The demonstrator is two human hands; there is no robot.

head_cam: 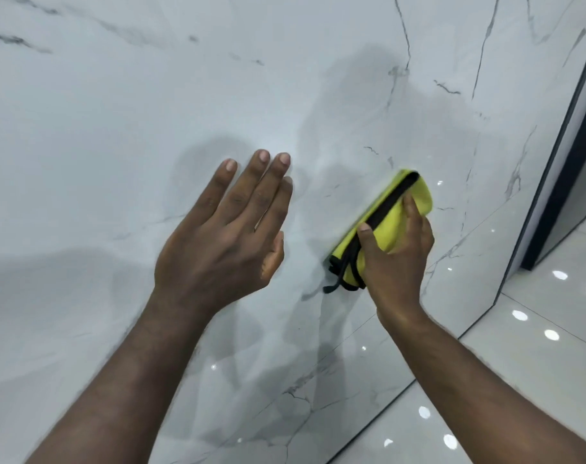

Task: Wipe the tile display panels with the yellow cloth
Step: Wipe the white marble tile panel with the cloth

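A large glossy white marble tile display panel [117, 112] with grey veins fills most of the view. My right hand [397, 259] presses a folded yellow cloth [390, 222] with black trim against the panel, right of centre. A black loop of the trim hangs from the cloth's lower end. My left hand [228, 229] rests flat on the panel to the left of the cloth, fingers spread and empty. Faint reflections of both arms show on the shiny surface.
The panel's right edge meets a dark frame [559, 169] standing upright. Below and to the right lies a polished white tiled floor [536, 363] with bright ceiling-light reflections.
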